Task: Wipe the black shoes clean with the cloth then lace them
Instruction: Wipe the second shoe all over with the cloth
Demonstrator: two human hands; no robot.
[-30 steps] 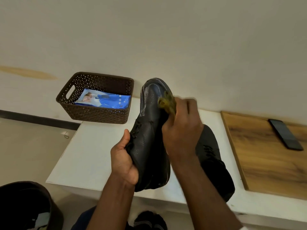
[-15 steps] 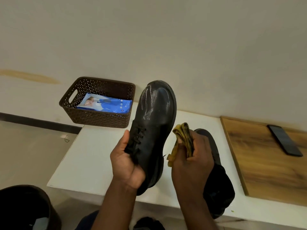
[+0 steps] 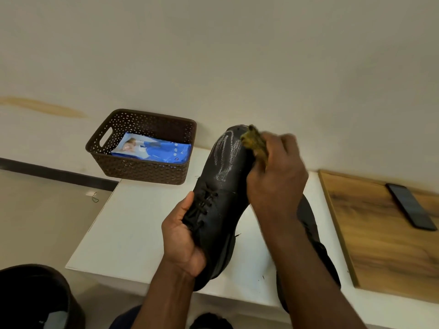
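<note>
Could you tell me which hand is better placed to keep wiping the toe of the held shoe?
Right. The right hand grips the cloth against the toe of the shoe, while the left hand holds that shoe at the laces.

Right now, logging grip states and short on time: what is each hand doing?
Left hand: grips the held black shoe near its laces.
Right hand: holds the yellow cloth against the shoe's toe.

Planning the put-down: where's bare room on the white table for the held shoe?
Bare white table between the brown basket and left hand. Crowded right side: second shoe lies under the right hand; the wooden board carries a phone.
</note>
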